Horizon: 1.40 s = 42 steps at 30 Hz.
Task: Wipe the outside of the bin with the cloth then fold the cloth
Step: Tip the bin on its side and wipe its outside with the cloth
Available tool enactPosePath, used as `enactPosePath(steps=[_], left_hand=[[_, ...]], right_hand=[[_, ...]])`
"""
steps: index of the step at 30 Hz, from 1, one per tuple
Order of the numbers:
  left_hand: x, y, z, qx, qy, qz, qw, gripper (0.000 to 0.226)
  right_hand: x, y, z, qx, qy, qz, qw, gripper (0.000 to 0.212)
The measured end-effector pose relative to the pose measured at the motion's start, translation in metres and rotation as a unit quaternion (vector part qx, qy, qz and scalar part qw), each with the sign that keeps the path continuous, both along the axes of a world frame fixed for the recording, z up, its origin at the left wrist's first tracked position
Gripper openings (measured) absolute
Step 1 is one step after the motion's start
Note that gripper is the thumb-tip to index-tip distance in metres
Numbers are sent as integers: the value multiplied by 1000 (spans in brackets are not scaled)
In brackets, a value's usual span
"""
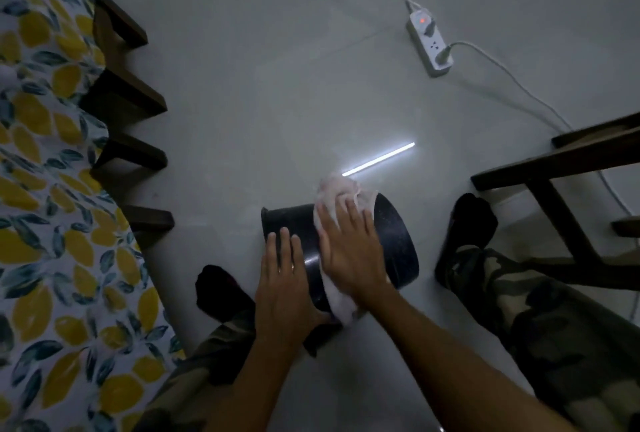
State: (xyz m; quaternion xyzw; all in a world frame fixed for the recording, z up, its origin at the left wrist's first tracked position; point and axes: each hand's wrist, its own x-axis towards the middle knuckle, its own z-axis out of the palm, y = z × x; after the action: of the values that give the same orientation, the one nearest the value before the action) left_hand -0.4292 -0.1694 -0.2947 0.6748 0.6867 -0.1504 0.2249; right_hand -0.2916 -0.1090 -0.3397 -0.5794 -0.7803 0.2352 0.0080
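A small black bin [394, 234] lies on its side on the grey floor between my feet. My left hand [285, 279] rests flat on its near left side, fingers together, steadying it. My right hand [349, 248] presses flat on a white cloth [341, 196] draped over the top of the bin. The cloth bunches up beyond my fingertips and hangs down below my palm. The bin's lower near part is hidden under my hands.
A table with a lemon-print cloth [52, 189] and dark wooden legs [135, 154] stands at the left. A dark wooden chair frame [554, 168] is at the right. A white power strip [429, 43] with cables lies on the floor beyond. My legs [540, 310] flank the bin.
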Motion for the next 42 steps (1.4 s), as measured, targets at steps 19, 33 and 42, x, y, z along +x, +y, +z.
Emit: enactPosePath(steps=[19, 33, 42], left_hand=[[-6, 22, -9, 8, -31, -3, 999, 161], [1, 0, -14, 5, -15, -30, 999, 154], [-3, 23, -7, -19, -4, -13, 1000, 162]], right_hand=[[7, 87, -20, -50, -51, -58, 996, 50], [2, 79, -22, -115, -58, -43, 991, 47], [22, 66, -16, -46, -15, -24, 999, 43]])
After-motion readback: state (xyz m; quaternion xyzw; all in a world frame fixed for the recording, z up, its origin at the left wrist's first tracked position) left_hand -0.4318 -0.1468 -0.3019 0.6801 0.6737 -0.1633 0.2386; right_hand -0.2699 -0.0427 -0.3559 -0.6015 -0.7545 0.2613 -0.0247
